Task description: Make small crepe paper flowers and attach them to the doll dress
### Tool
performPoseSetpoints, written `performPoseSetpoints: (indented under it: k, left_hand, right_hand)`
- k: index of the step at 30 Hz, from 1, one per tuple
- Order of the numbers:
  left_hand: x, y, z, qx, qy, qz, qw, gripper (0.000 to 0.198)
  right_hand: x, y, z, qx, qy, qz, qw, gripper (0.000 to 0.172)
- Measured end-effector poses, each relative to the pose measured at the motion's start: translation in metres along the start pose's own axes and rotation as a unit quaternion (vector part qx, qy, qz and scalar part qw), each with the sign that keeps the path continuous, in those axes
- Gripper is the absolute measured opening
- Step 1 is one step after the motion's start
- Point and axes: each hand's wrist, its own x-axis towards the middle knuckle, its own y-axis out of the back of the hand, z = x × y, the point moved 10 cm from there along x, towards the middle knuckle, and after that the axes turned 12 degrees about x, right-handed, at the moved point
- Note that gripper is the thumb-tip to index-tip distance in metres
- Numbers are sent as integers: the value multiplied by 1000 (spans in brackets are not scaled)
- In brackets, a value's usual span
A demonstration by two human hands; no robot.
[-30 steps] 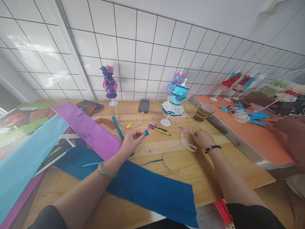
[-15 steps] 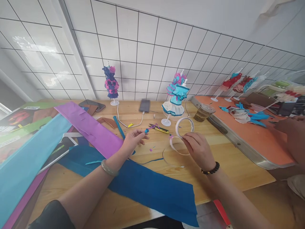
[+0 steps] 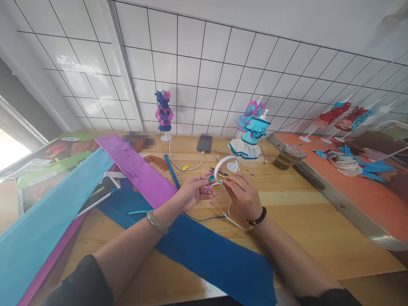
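In the head view, the left hand [image 3: 195, 193] and the right hand [image 3: 246, 197] are close together above the wooden table [image 3: 306, 225]. The right hand pinches the lower edge of a white roll of tape [image 3: 218, 167] between thumb and fingers; the roll stands up on edge in the air, just beside the left fingertips. The left hand has its thumb and forefinger drawn together on a small blue scrap [image 3: 211, 178], partly hidden by the fingers, with its other fingers curled loosely below. A thin white strip [image 3: 237, 225] curves across the table under the right hand; whether it joins the roll is not clear. Behind the hands, a cutter [image 3: 222, 173] is mostly covered. A dark blue sheet [image 3: 213, 255] lies under the left forearm, and a purple strip [image 3: 143, 174] crosses a light blue sheet [image 3: 57, 212] to the left. Toward the wall stand a navy and pink doll dress [image 3: 164, 114] and a turquoise and white one [image 3: 255, 129], with a cup [image 3: 289, 157] to their right, near the orange table [image 3: 366, 195].
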Motion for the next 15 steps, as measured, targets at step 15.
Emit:
performPoseSetpoints:
  k: [15]
  left_hand:
    - [-7,-5,27,114,-88,29,989,20]
  right_hand:
    - [-20,-24,41,-18,-220,-52,974,22]
